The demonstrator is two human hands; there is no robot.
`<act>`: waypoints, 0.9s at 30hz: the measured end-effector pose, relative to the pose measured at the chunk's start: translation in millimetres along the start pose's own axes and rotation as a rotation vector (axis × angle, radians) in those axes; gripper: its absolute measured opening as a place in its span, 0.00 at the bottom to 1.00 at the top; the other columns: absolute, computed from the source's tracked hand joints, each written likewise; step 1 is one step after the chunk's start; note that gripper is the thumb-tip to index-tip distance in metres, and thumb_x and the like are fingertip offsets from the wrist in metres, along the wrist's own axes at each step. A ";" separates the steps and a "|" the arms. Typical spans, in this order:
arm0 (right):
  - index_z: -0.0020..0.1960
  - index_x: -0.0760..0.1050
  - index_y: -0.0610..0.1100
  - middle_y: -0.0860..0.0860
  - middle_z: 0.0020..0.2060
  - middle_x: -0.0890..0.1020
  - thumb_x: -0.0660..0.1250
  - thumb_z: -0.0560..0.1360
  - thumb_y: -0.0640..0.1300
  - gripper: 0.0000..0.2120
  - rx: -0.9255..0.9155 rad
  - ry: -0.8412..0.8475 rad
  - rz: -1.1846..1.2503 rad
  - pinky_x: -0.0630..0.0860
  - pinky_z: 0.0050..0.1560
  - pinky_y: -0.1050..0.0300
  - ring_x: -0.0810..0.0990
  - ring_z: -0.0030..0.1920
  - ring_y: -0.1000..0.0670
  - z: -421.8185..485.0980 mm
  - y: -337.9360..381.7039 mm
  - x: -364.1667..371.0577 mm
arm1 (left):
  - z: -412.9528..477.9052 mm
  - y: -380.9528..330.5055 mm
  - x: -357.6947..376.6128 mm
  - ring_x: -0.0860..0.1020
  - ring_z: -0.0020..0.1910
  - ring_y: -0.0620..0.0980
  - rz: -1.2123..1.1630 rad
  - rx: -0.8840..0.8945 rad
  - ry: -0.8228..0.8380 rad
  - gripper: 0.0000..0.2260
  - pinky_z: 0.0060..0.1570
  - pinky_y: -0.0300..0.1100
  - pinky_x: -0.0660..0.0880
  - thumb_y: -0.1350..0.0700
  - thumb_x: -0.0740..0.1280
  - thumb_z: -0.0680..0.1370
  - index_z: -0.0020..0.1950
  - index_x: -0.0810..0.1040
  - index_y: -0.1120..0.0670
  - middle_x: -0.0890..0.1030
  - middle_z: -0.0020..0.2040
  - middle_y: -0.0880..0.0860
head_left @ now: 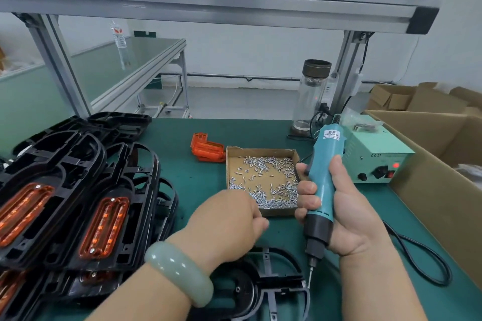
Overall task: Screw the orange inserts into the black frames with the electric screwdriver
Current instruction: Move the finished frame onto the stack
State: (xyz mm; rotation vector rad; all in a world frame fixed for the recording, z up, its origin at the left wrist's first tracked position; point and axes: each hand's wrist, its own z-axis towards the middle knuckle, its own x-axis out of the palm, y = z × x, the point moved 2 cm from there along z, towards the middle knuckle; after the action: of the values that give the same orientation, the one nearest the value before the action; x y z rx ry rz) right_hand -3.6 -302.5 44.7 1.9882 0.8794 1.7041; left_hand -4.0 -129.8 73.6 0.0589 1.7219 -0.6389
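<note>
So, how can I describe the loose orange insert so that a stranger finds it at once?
On the green table mat, find the shallow cardboard tray of silver screws. The orange insert lies at the tray's far left corner. Unlike the orange inserts on the left, which sit inside black frames, it lies bare on the mat.

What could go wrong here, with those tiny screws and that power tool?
The left hand is at the edge of the shallow cardboard tray; a nudge could scatter the loose screws. The screwdriver in the right hand has its bit close to the black frame, so a slip might scratch it.
</note>
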 end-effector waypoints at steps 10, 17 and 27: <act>0.53 0.73 0.46 0.53 0.28 0.70 0.62 0.67 0.66 0.26 -0.001 0.013 0.042 0.73 0.25 0.62 0.68 0.21 0.57 -3.4 3.4 2.9 | -30.6 0.8 33.4 0.53 0.72 0.50 0.279 0.155 0.182 0.38 0.68 0.47 0.61 0.52 0.70 0.72 0.76 0.52 0.49 0.54 0.73 0.46; 0.54 0.73 0.46 0.52 0.28 0.70 0.62 0.68 0.65 0.26 -0.006 0.005 -0.002 0.73 0.25 0.61 0.68 0.21 0.56 -1.4 -2.1 4.9 | -17.3 5.9 4.7 0.52 0.73 0.40 -0.031 0.128 0.015 0.40 0.69 0.40 0.58 0.33 0.67 0.64 0.73 0.61 0.42 0.58 0.74 0.43; 0.54 0.74 0.46 0.51 0.28 0.70 0.62 0.69 0.65 0.25 0.022 -0.007 -0.013 0.72 0.24 0.59 0.68 0.21 0.55 2.2 -6.4 3.7 | 124.3 55.2 -18.7 0.60 0.71 0.60 0.057 -0.453 -0.281 0.22 0.63 0.56 0.64 0.62 0.56 0.76 0.70 0.64 0.54 0.66 0.71 0.56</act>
State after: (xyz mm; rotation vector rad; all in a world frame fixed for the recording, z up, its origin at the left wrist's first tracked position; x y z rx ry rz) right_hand -2.6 -295.1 42.9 1.9968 0.9111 1.6867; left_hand 132.1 -132.6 55.9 -0.2861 1.5470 -0.1919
